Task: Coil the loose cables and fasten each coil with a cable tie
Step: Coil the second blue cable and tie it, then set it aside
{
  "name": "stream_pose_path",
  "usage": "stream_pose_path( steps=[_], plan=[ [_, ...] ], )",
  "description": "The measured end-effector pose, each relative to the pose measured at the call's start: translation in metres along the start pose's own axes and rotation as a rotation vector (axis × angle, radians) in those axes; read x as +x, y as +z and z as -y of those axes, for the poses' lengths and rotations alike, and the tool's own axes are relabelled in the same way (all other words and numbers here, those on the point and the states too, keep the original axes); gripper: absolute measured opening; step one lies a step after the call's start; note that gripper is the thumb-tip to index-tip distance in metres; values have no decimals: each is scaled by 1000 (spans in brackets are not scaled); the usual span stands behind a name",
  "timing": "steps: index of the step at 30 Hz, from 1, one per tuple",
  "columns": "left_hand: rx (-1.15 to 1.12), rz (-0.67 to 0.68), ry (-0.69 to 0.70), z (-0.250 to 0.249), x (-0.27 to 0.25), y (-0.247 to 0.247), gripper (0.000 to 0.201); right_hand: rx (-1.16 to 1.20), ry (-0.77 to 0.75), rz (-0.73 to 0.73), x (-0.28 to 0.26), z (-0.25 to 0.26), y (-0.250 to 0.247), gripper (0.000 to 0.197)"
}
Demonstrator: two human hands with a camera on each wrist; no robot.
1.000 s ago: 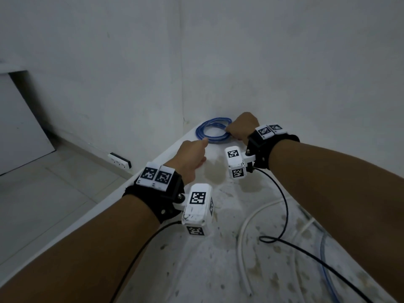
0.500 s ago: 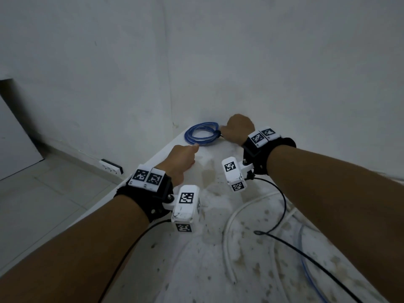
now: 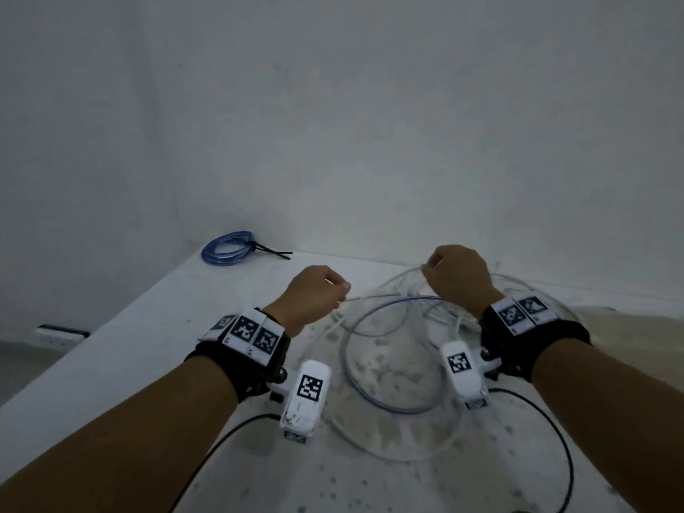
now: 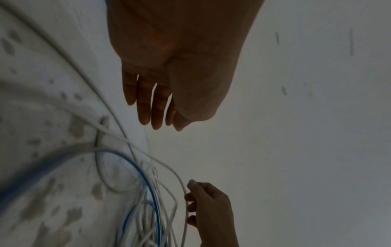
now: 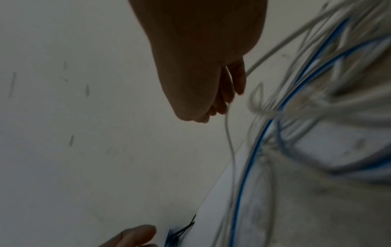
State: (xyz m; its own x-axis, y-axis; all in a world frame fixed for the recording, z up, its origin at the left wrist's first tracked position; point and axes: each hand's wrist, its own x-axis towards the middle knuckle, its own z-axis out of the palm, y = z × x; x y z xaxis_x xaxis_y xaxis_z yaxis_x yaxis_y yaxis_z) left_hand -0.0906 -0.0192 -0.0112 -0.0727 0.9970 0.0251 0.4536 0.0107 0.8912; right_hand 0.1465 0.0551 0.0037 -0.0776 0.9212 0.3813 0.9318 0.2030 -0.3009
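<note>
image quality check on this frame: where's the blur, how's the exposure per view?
Head view: dim, flat light; tied blue cable coil sharp, loose white cables slightly smeared. Left wrist view: underexposed, left hand a dark silhouette, near loose blue cable blurred. Right wrist view: right hand dark, cables at right heavily motion-blurred.

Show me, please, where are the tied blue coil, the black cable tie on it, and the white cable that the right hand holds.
tied blue coil (image 3: 226,249), head view, on its left loops.
black cable tie (image 3: 272,251), head view, on its free tail.
white cable (image 5: 266,55), right wrist view, on the stretch beside the right hand (image 5: 203,66).
</note>
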Motion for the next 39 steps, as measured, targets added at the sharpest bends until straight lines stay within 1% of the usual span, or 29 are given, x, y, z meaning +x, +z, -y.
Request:
stream_pose_path(
  steps=[2,3,5,7,8,10,12,15,17,19,21,23,26,27,30,32,34,36,37,39],
  plan=[
    [41,95,30,-12,-4,23,12,-3,63,-90,-19,-32,-18,25],
    [65,148,41,-15,-6,36,14,-20,90,-75,-28,-46,-25,26],
    [140,205,51,-22,-6,60,20,-19,135,65,-44,-72,-30,30],
    [241,186,52,-29,-1,81,31,65,187,210,-60,-92,-24,32],
    [299,171,57,-33,4,89,38,109,204,253,-67,-100,-17,34],
    [422,153,85,-42,15,100,49,157,207,286,-80,-107,-2,36],
    [539,176,77,-47,28,108,56,180,203,292,-87,-109,10,38],
    [714,243,21,-43,42,117,55,158,191,331,-85,-113,17,40],
    [765,240,0,-38,47,120,48,187,182,349,-82,-116,15,40],
    [753,178,40,-35,49,121,41,233,175,356,-81,-119,11,39],
    [706,102,102,-34,50,120,41,249,178,363,-80,-120,10,37],
    [647,65,141,-39,46,116,37,250,189,363,-79,-121,12,38],
    [611,46,205,-61,39,106,28,210,196,368,-77,-120,18,48],
    [606,20,232,-71,36,100,26,199,192,368,-76,-120,19,51],
    [537,-49,298,-102,31,75,24,194,182,370,-74,-121,19,49],
    [456,-84,329,-123,28,56,21,169,166,375,-72,-122,19,52],
    [306,-132,339,-144,23,36,18,153,157,369,-72,-121,20,55],
    [152,-149,333,-162,18,15,20,155,152,366,-72,-120,20,58],
    [102,-139,333,-168,15,6,21,153,150,368,-72,-120,20,56],
    [79,-98,339,-177,6,-7,24,134,149,385,-71,-119,19,42]
  ],
)
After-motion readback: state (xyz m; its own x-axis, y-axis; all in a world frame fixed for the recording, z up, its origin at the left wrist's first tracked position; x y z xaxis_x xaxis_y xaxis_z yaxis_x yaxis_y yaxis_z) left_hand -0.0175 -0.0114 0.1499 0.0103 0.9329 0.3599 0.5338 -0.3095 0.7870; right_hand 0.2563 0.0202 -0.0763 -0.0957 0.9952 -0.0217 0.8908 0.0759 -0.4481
